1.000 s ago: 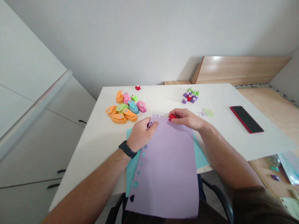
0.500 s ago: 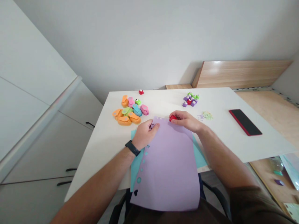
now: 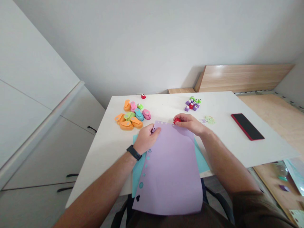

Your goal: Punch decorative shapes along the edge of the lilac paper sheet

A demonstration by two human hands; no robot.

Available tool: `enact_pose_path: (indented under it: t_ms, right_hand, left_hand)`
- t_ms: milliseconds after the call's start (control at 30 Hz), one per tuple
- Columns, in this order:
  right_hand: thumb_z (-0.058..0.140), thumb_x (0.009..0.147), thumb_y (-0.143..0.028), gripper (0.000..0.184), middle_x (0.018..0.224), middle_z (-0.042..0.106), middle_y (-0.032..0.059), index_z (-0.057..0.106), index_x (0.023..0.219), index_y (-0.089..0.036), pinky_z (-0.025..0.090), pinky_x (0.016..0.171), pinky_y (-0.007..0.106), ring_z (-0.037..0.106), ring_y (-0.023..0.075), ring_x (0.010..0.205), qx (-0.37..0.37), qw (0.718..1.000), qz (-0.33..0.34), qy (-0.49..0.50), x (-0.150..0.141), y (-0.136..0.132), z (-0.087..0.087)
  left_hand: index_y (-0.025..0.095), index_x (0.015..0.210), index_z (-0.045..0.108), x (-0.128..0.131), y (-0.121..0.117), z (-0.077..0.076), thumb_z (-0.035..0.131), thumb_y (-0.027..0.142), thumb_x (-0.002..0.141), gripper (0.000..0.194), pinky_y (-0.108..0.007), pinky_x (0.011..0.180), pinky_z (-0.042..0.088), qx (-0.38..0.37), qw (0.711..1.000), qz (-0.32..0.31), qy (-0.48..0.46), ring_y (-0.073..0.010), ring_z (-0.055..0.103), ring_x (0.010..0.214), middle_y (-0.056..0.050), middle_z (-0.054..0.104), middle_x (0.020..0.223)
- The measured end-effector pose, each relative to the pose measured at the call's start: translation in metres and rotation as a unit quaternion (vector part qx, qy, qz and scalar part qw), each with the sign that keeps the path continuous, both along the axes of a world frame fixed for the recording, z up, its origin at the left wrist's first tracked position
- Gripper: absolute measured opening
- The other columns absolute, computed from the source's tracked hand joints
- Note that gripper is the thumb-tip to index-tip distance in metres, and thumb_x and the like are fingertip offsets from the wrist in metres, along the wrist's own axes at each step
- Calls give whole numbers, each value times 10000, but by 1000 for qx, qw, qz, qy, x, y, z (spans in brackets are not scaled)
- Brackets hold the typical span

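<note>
A purple sheet of paper is held up at a slant, with shaped holes along its left edge and a few along its top edge. My left hand pinches the upper left edge, thumb on the face. At the top edge, my right hand grips a small red craft punch between thumb and fingers. The punch sits against the paper's edge; its underside is hidden. Beneath the purple sheet lies a turquoise sheet on the white table.
At the left is a cluster of larger orange, pink, blue and green punches. Small purple, green and red punches stand at the back right, near paper cut-outs. A lone red punch and a dark phone-like slab lie farther out.
The red punch has shifted slightly right along the top edge, and more holes show there. My left hand keeps its hold on the paper. The camera view has tilted a little.
</note>
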State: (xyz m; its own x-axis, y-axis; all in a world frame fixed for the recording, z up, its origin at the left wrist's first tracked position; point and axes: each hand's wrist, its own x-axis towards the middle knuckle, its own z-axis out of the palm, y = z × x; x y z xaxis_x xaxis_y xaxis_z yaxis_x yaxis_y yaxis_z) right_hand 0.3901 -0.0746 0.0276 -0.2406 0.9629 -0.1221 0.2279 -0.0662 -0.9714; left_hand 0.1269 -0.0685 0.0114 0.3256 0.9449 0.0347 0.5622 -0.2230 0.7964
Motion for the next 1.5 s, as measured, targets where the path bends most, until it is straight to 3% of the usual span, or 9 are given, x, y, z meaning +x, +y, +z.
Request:
enact_pose_path:
  t_ms: [367,533,700,833,933,1067,1500]
  right_hand:
    - [717,816,-357,272,929,662,34,662,1000,-164,432,774,311,578,162,822,29,999,-36,27,8,5,1]
    - [658,789,-266,236,870,634,10,619,1007,-185,418,706,309,572,161,762,31,997,-61,34,5,6,0]
    - [537,805,-259,62,663,528,-20,572,811,-208,340,595,307,437,145,613,29,996,-82,8,5,5,1]
    - [656,834,-420,231,645,500,-30,622,776,-199,297,573,290,409,133,612,46,991,-79,-95,6,2,5]
    - [693,827,-475,294,677,557,-15,701,822,-181,339,593,287,469,140,644,33,992,-38,-117,7,0,9]
    - [705,819,-419,253,722,629,4,745,849,-171,380,600,284,533,147,667,1,995,8,-99,7,-1,11]
    - [724,776,-372,206,662,611,-4,731,797,-167,380,556,264,514,126,601,-18,995,-26,-93,5,0,3]
  left_hand:
    - [204,729,496,-3,2,-9,511,466,958,348,-276,558,252,30,999,-33,-1,-124,410,577,53,441,612]
    - [210,703,412,-2,0,-4,509,445,977,374,-278,561,250,72,997,-37,3,-117,403,561,62,383,591]
    - [199,787,562,-1,-3,0,506,385,997,286,-286,643,364,141,988,-58,27,-157,545,695,-8,587,716]
    - [181,979,673,-1,-4,-1,501,301,1012,212,-322,842,468,193,976,-103,1,-201,641,902,-90,716,953]
    - [185,1018,689,-1,-5,-3,500,271,1018,207,-348,924,482,222,966,-129,-8,-212,651,982,-94,726,1009]
    - [182,1038,697,-2,-6,-3,512,248,1017,197,-358,929,493,247,959,-142,-2,-211,649,990,-89,728,1014]
    - [173,1070,700,-3,-5,-5,524,227,1017,191,-361,925,502,272,949,-159,23,-209,648,992,-82,724,1024]
